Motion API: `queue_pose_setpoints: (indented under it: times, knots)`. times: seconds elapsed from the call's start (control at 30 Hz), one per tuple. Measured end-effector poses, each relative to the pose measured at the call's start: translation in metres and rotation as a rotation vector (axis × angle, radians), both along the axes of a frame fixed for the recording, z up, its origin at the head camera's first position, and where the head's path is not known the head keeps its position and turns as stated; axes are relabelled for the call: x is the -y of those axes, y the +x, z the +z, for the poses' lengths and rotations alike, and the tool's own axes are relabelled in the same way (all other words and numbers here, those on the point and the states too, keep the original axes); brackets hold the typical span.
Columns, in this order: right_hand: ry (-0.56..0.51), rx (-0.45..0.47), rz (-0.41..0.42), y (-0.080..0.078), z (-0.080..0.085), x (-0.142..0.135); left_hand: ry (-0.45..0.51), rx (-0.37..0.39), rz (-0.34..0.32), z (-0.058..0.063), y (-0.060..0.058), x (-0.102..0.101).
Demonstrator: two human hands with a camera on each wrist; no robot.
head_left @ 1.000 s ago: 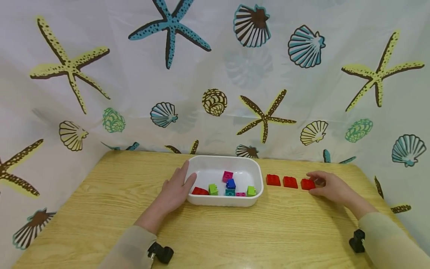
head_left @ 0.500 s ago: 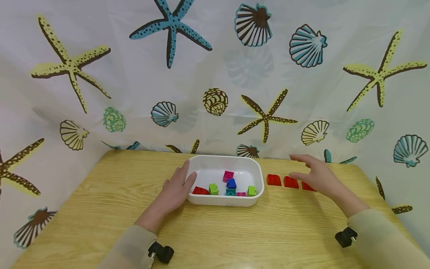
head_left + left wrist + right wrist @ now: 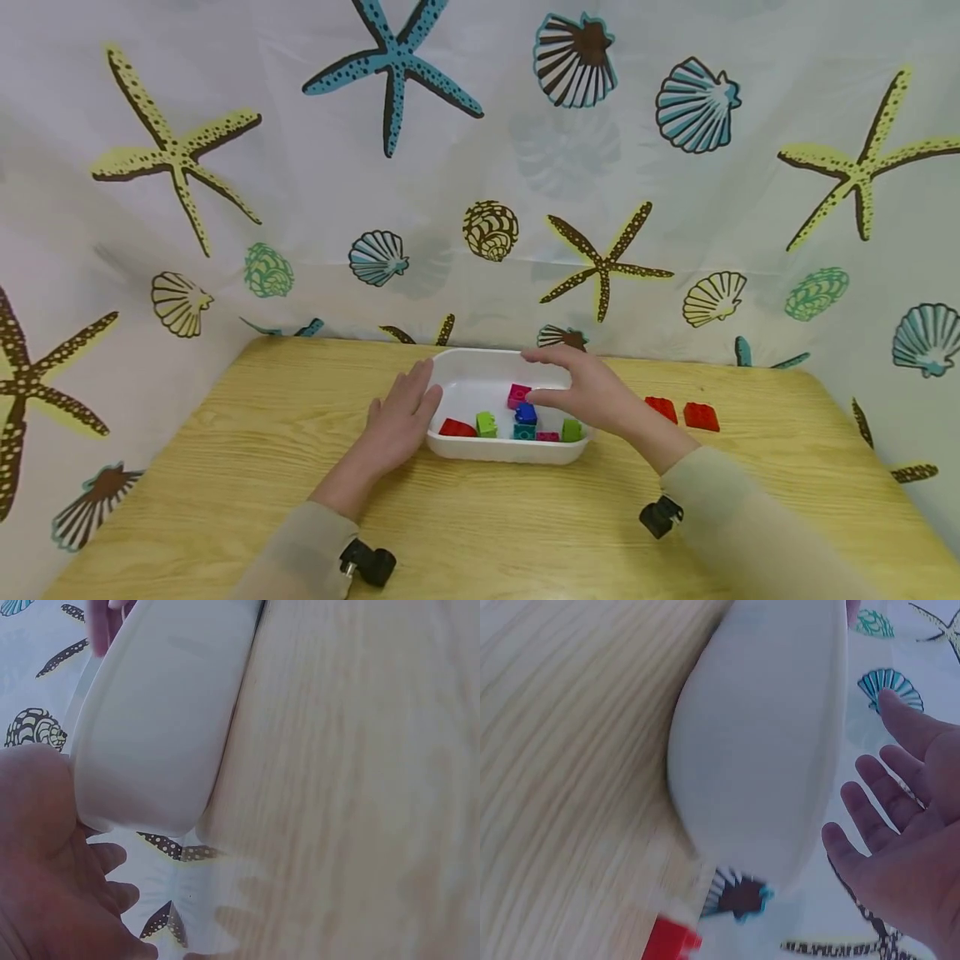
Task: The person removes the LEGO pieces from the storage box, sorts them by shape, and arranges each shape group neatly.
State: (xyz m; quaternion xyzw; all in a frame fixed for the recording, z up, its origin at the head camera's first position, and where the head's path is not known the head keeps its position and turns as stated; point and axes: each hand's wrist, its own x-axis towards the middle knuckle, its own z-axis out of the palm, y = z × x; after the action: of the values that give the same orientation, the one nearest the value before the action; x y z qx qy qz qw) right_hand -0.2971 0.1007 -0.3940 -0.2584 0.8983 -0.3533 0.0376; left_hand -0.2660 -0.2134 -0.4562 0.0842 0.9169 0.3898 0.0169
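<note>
A white tray [image 3: 459, 362] stands mid-table with several small bricks in it: red [image 3: 456, 428], green [image 3: 486, 423], magenta [image 3: 518, 394], blue [image 3: 526, 412] on teal, a second green [image 3: 572, 429]. My left hand [image 3: 401, 404] rests flat against the tray's left end, fingers straight. My right hand [image 3: 558, 379] hovers over the tray's right half, fingers spread, holding nothing. Right of the tray lie two red bricks [image 3: 661, 408] [image 3: 701, 416]. In the left wrist view, the tray's outer wall [image 3: 157, 712] lies beside my palm [image 3: 45, 862]. The right wrist view has the tray's wall [image 3: 765, 750] and my open fingers [image 3: 900, 817].
The wooden table [image 3: 525, 517] is backed and flanked by a curtain [image 3: 480, 167] printed with shells and starfish. A red brick [image 3: 671, 941] shows at the bottom of the right wrist view. My right forearm hides the table just right of the tray.
My right hand left the red bricks on the table and swung left, over the tray. The left hand stayed against the tray.
</note>
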Motion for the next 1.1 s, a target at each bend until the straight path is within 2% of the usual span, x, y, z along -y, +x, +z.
queue_pose_setpoints:
  times: [0.27,0.33,0.47,0.53,0.57,0.73,0.87,1.0,1.1]
  knots:
    - [0.061,-0.001,0.089,-0.010,-0.015,0.047,-0.027,-0.008,0.016,-0.004,-0.001,-0.001]
    - [0.054,0.001,0.119,-0.016,-0.025,0.054,-0.049,0.011,0.015,-0.002,-0.001,-0.002]
    - [0.044,0.010,0.175,-0.020,-0.033,0.066,-0.075,0.031,0.011,0.004,0.002,-0.003]
    - [0.044,0.016,0.188,-0.021,-0.036,0.071,-0.070,0.029,0.007,0.008,0.005,-0.004]
    - [0.050,0.030,0.186,-0.017,-0.032,0.074,-0.051,0.012,0.005,0.005,0.005,-0.004]
    - [0.078,0.050,0.177,-0.020,-0.041,0.083,-0.041,0.005,-0.003,0.004,0.005,-0.002]
    - [0.099,-0.026,0.207,-0.027,-0.050,0.086,-0.062,0.025,-0.002,0.007,0.004,-0.002]
    - [0.114,-0.121,0.248,-0.039,-0.068,0.084,-0.033,0.007,0.001,0.003,0.002,-0.002]
    - [0.130,-0.144,0.263,-0.048,-0.080,0.084,-0.011,0.001,0.000,0.003,0.003,-0.001]
